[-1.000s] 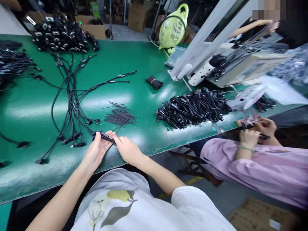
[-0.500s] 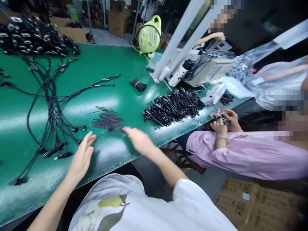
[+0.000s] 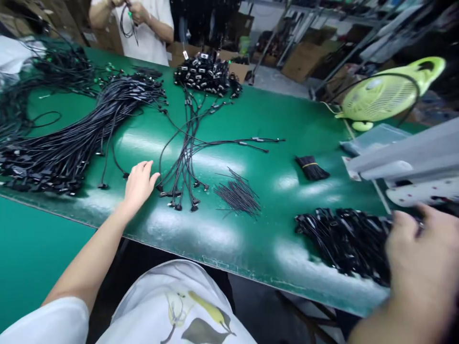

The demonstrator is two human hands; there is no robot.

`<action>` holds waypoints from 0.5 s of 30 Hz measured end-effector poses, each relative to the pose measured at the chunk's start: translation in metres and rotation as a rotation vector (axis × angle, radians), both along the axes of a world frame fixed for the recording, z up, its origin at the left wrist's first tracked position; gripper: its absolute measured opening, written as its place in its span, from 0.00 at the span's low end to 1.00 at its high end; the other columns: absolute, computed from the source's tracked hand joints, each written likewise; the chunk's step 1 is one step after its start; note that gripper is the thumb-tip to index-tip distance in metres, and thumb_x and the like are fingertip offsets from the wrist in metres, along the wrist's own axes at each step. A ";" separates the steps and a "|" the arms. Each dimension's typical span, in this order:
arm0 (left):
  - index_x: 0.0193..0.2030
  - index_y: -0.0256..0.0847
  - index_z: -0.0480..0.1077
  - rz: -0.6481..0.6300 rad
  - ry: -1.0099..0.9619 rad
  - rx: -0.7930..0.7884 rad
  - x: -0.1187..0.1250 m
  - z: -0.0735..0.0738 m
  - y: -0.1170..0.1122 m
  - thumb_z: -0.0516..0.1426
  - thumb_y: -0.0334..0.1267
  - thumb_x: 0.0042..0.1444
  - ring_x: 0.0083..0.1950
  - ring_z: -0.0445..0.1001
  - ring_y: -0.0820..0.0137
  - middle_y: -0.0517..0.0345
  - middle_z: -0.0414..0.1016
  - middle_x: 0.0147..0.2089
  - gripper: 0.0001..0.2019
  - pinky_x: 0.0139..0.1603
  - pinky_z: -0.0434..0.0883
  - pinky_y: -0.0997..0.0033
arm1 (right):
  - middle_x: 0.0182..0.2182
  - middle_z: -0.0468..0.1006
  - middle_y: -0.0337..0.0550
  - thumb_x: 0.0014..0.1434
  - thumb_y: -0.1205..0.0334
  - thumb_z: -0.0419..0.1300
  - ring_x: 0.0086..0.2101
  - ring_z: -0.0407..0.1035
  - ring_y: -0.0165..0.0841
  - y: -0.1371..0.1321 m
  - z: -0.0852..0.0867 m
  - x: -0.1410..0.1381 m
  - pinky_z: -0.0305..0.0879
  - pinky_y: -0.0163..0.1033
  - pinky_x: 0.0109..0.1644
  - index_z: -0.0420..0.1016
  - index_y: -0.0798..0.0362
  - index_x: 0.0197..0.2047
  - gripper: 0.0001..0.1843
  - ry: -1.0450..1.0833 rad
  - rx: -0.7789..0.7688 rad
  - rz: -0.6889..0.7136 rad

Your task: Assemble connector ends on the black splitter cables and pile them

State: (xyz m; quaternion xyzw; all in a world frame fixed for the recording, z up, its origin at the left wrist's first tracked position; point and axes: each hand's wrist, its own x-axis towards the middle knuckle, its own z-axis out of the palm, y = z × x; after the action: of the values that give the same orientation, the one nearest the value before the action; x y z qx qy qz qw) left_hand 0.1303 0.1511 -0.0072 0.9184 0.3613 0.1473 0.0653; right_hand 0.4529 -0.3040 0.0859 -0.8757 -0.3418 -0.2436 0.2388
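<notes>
My left hand [image 3: 139,184] is open over the green table [image 3: 283,248], its fingers stretched out and nothing held. It is close to the black plugs at the lower ends of a loose group of black cables [image 3: 188,148]. My right hand [image 3: 419,248], smeared by motion, reaches to the right end of a pile of bundled black cables [image 3: 344,239]. What its fingers hold, if anything, cannot be made out. Between both hands lies a loose heap of thin black ties [image 3: 238,195]. Behind the pile is a tie bundle [image 3: 311,167] with a yellow band.
Long black cables [image 3: 96,119] cover the left of the table. More coiled cables [image 3: 206,71] are stacked at the far edge. A green fan [image 3: 380,98] and a pale post [image 3: 412,150] stand at the right. Across the table, a person [image 3: 147,28] handles a cable.
The view has turned left. My right hand has moved from beside the thin ties, where it had a blurred dark item, to the bundled cable pile. My left hand has moved left.
</notes>
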 end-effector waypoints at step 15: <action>0.64 0.32 0.59 -0.158 -0.070 -0.010 0.013 0.010 0.073 0.49 0.39 0.65 0.61 0.68 0.54 0.36 0.69 0.60 0.23 0.59 0.66 0.55 | 0.48 0.75 0.58 0.66 0.66 0.49 0.47 0.68 0.39 0.469 -0.043 -0.055 0.62 0.42 0.51 0.73 0.59 0.49 0.15 0.236 -0.420 0.556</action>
State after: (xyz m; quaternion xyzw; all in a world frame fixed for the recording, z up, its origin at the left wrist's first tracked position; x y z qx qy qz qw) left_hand 0.1435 0.2239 0.0023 0.9380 0.2862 0.1718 0.0940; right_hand 0.3974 0.1651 0.0430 -0.8013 -0.5794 0.0088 0.1489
